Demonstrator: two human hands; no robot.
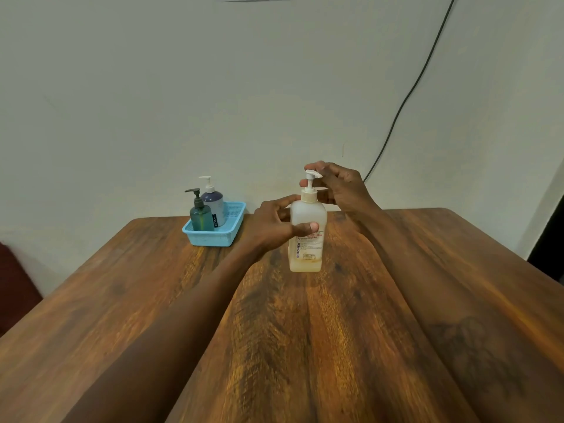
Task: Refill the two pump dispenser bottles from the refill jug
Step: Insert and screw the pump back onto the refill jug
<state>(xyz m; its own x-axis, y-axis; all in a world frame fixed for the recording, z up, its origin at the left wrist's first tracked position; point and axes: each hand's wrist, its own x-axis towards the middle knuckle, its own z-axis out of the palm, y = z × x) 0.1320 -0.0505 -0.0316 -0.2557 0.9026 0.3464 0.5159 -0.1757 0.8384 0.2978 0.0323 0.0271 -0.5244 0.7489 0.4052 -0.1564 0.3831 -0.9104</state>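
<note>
Cream translucent plastic pump bottle [308,251] is held upright on the brown wooden table [305,346], its body gripped by the curled left hand [274,222], its white pump head [312,174] pinched by the right hand [341,187].

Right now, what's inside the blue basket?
Two pump bottles stand in the basket: a green bottle in front, a purple bottle behind it. Its wall hides their bases.

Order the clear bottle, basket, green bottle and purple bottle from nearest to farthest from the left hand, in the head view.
1. Clear bottle, held in the left hand.
2. Basket, to its left, at the far edge.
3. Green bottle and purple bottle, inside the basket: too close to call.
</note>
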